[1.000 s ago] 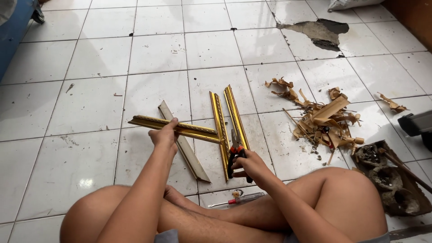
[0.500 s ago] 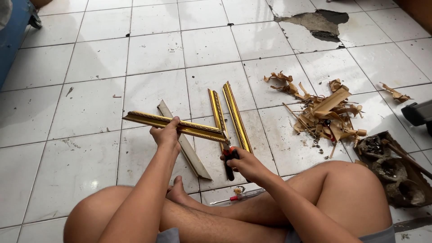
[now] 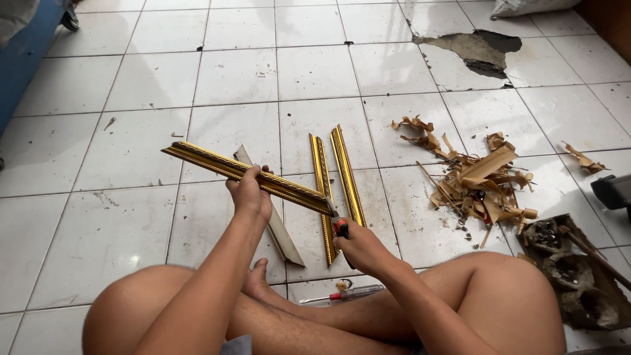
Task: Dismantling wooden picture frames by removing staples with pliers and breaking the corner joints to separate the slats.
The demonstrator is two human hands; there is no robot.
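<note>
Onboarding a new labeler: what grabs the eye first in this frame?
The gold frame strip held up at centre by the left hand, with the right hand working a red-handled knife at its end. Two more gold strips lie on the white tiled floor behind. To the right, a heap of brown scraps, and a broken floor patch farther back.

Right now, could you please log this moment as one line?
left hand grips gold moulding strip | right hand holds red-handled tool at strip end | two strips on floor
</note>
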